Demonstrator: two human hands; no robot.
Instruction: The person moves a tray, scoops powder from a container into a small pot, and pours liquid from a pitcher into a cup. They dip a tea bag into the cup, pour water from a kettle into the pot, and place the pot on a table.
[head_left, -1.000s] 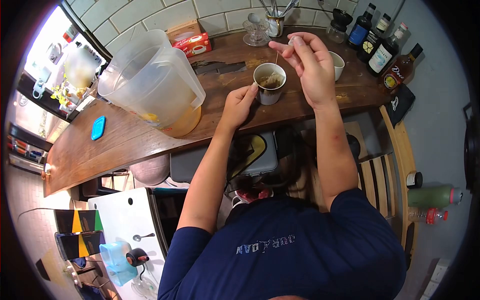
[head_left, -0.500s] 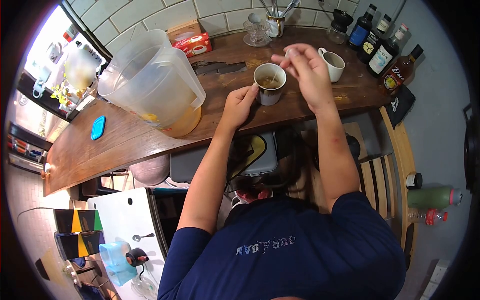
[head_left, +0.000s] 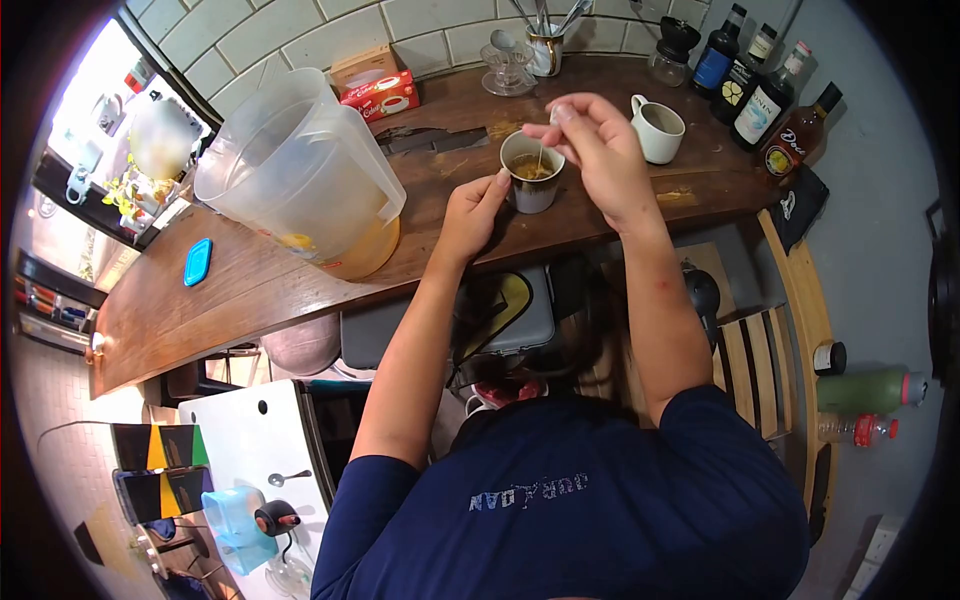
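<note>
- head view, right hand [head_left: 598, 160] first: what is it doing?
- it is pinching the tea bag string [head_left: 542, 155] between thumb and fingertips; the string is hanging straight down into the cup [head_left: 531, 185] just below and left of it.
- and the left hand [head_left: 468, 215]?
- it is sitting against the cup's near side, thumb tip touching the wall, fingers curled; i cannot tell whether it is gripping.
- what is lying around them?
- a white mug [head_left: 658, 130] is standing just right of the right hand, and a plastic pitcher [head_left: 300, 170] is standing well left of the left hand on the wooden counter [head_left: 250, 290].
</note>
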